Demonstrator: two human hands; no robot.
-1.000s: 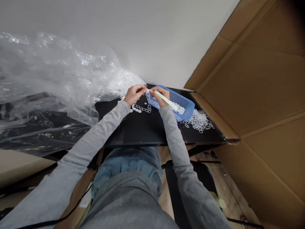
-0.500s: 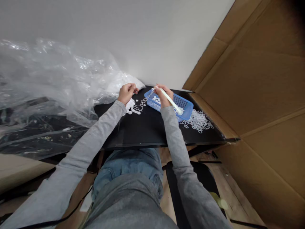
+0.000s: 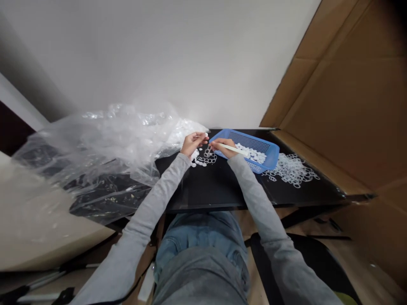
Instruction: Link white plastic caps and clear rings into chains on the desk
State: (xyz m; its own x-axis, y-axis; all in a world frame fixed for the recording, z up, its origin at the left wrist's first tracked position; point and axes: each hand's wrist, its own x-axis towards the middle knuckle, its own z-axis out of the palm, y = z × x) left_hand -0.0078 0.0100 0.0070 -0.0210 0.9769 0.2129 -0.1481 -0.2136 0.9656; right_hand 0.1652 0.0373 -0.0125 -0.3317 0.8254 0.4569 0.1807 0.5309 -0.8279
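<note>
My left hand [image 3: 190, 144] is closed in a pinch on a small white disc-like piece [image 3: 206, 135] at its fingertips. Close by on the right, my right hand [image 3: 225, 147] grips a thin pale stick-like tool [image 3: 235, 149], whose long end points back toward my wrist. This hand is in front of the left end of a blue plastic basket [image 3: 272, 157], in which many small white pieces [image 3: 256, 156] lie. Beneath the hands, white rings [image 3: 210, 159] lie on the black table in a loose chain, beside more white pieces [image 3: 194, 156].
A heap of white rings [image 3: 294, 169] lies right of the basket on the black table [image 3: 210, 190]. A large clear plastic bag [image 3: 127, 140] spreads over the left side. Cardboard [image 3: 343, 110] stands along the right, and a pale wall rises behind.
My right hand has moved to the basket's left end, and the tool lies flatter. The hands are closer together. The whole view has shifted, moving the table rightward and down in the picture.
</note>
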